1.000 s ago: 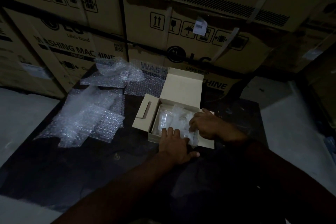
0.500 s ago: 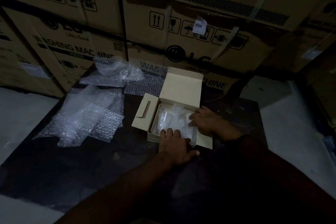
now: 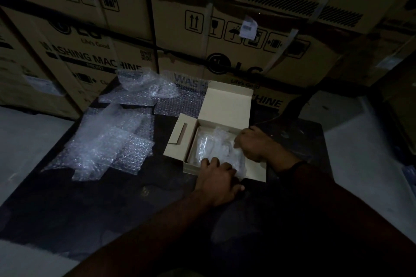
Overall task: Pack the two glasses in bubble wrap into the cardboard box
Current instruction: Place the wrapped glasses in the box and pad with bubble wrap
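right hand (image 3: 255, 145) nudged slightly toward the far side of the cardboard box (image 3: 227, 105), a little more of the bubble-wrapped glasses (image 3: 209, 148) uncovered

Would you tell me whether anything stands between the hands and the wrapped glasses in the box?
Nothing visible does. The cardboard box stands open, lid raised, and the left hand and right hand both rest directly on the bubble-wrapped glasses inside.
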A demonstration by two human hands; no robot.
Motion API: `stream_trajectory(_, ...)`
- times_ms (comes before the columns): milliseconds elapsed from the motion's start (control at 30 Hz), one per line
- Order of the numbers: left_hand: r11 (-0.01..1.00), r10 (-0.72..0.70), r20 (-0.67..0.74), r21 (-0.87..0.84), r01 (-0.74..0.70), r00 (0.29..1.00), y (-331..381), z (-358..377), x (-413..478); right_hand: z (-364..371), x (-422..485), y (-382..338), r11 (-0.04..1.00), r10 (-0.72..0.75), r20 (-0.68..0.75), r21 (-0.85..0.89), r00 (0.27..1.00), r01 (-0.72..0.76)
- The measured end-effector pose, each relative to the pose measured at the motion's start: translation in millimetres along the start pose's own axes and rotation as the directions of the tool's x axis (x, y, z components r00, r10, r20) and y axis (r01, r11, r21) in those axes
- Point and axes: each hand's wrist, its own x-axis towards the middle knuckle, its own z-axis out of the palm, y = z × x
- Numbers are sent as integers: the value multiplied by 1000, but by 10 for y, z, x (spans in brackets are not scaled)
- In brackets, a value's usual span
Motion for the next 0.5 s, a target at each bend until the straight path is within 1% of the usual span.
stream_trajectory(33,1000,3,34,5,-3,999,7,-4,10,18,-4,-39,999,11,49,-52,999,-8)
stream_trajectory(100,1000,-4,96,19,2,995,17,-19,39,35,-1,-77,995,29,131,-94,991,-17)
stream_trajectory(167,1000,-20,158,18,18,987,30,-43,64,-10,-3,-86,996,31,195,-86,980,-14)
stream_trajectory(200,1000,-26,180,10,25,983,30,-53,72,-49,-22,-84,999,30,194,-41,981,-22)
stream_trajectory(233,999,-30,184,-9,32,982,25,-64,76,-83,-50,-68,999,24,143,44,989,-31)
stream_trajectory(300,996,-41,121,-78,51,992,-1,-65,61,-143,-144,-7,972,27,-68,234,997,-10)
stream_trajectory(333,992,-50,60,-113,57,997,-22,-56,40,-140,-191,23,963,16,-166,267,986,30)
stream_trajectory(367,990,-54,-3,-134,53,999,-42,-44,21,-113,-234,54,963,-26,-223,255,974,84)
stream_trajectory(400,990,-45,-45,-137,39,998,-60,-29,5,-65,-268,80,964,-86,-243,225,966,142)
stream_trajectory(433,992,-25,-54,-126,18,998,-71,-16,-7,-9,-297,91,962,-145,-234,195,961,192)
stream_trajectory(500,995,15,-9,-101,-16,1000,-76,7,-15,81,-330,80,961,-217,-140,143,966,237)
